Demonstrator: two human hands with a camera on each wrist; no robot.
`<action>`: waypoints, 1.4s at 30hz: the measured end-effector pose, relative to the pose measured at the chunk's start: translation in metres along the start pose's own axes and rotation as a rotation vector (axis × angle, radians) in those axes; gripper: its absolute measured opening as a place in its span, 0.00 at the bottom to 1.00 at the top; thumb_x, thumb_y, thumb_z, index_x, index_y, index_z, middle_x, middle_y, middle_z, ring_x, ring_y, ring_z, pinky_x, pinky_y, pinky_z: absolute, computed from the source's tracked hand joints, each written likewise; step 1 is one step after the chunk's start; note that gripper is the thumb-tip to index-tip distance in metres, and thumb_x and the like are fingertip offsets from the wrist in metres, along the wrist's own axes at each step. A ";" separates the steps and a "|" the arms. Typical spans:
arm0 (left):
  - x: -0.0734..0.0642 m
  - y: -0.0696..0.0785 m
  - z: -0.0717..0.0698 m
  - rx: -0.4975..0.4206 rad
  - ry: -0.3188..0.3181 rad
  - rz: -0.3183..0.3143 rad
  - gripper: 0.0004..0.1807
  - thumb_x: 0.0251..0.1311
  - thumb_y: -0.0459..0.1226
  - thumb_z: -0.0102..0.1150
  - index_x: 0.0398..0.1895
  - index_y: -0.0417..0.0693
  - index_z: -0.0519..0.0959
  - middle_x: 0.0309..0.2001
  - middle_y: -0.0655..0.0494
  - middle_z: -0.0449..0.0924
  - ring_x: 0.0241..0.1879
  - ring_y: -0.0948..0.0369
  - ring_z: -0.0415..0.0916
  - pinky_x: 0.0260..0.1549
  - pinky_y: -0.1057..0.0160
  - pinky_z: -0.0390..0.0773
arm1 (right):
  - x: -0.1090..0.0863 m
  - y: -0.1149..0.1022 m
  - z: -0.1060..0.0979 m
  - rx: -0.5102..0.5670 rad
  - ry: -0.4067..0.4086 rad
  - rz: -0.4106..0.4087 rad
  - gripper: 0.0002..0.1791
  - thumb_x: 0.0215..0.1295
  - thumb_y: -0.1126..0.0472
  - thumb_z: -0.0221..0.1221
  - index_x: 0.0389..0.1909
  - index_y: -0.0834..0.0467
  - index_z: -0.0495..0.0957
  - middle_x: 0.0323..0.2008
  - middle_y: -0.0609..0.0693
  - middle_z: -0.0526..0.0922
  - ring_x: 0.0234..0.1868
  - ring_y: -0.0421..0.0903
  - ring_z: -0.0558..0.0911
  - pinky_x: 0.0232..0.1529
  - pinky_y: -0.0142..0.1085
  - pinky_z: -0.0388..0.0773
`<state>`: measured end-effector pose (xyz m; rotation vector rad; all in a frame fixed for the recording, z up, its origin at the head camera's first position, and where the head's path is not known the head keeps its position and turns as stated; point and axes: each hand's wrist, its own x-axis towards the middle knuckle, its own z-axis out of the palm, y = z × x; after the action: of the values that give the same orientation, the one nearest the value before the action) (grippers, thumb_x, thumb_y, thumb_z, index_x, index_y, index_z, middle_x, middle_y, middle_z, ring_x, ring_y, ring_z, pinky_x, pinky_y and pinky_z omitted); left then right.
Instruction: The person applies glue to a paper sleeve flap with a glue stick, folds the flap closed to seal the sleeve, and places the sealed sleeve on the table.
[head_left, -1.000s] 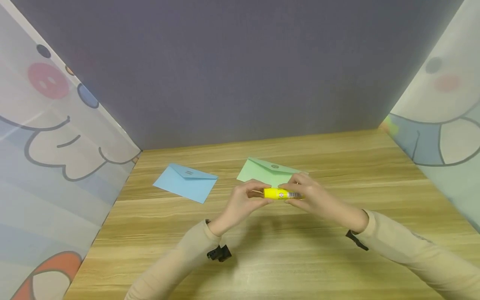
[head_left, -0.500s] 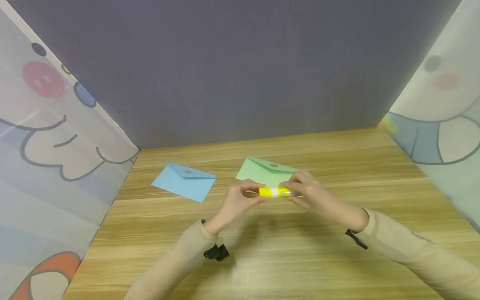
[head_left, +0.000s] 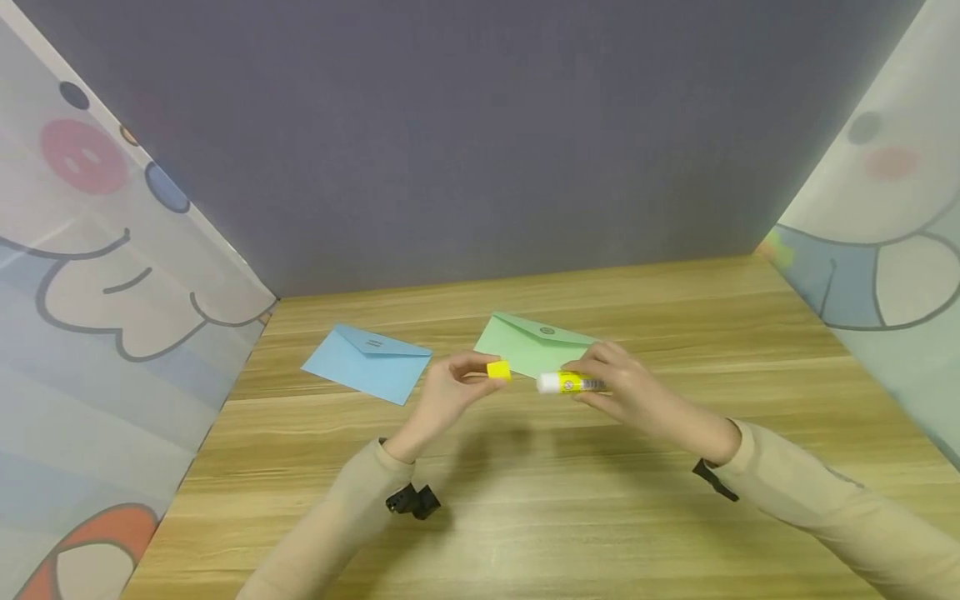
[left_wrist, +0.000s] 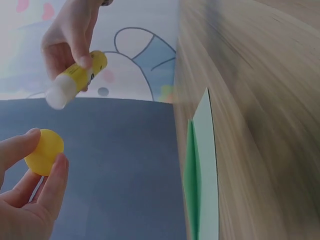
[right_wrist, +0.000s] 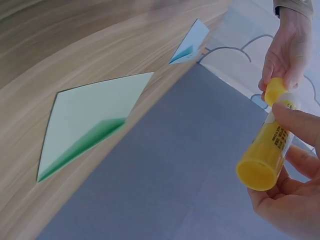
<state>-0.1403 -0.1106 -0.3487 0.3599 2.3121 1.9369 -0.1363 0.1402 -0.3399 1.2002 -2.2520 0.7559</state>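
My left hand pinches a small yellow cap between thumb and fingers. Across a short gap, my right hand grips a yellow glue stick lying sideways, its white end pointing at the cap. In the left wrist view the round cap is apart from the white end of the glue stick. The right wrist view shows the yellow base of the glue stick beside my curled fingers. Both hands are above the table, just in front of a green envelope, which they partly overlap.
A blue envelope lies to the left on the wooden table, its flap side up. A dark grey panel rises behind the table. Cartoon-printed walls stand at both sides.
The yellow cap has come off the glue stick. My left hand has moved left with it, while the right hand stays nearly in place and the white end now shows.
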 end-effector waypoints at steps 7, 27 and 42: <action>0.000 -0.007 -0.014 0.010 0.068 -0.023 0.17 0.46 0.35 0.65 0.42 0.42 0.78 0.43 0.49 0.78 0.38 0.56 0.79 0.39 0.62 0.78 | -0.008 0.005 0.000 0.013 0.025 0.047 0.23 0.30 0.75 0.69 0.34 0.65 0.77 0.32 0.50 0.74 0.34 0.44 0.71 0.29 0.34 0.74; 0.001 -0.034 -0.074 0.135 0.239 0.040 0.21 0.55 0.36 0.57 0.52 0.40 0.72 0.51 0.48 0.72 0.41 0.65 0.70 0.44 0.73 0.73 | -0.023 0.014 -0.005 0.081 -0.022 0.156 0.23 0.33 0.74 0.69 0.36 0.62 0.76 0.30 0.46 0.73 0.28 0.37 0.68 0.24 0.27 0.71; -0.017 -0.045 -0.126 0.211 0.437 0.013 0.18 0.56 0.36 0.56 0.49 0.38 0.71 0.39 0.60 0.73 0.35 0.72 0.73 0.39 0.74 0.75 | -0.025 0.016 -0.004 0.081 -0.033 0.188 0.22 0.34 0.73 0.69 0.36 0.63 0.76 0.30 0.46 0.73 0.28 0.36 0.68 0.24 0.28 0.71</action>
<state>-0.1577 -0.2425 -0.3714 -0.0435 2.7972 1.9380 -0.1365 0.1651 -0.3568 1.0532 -2.4066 0.9126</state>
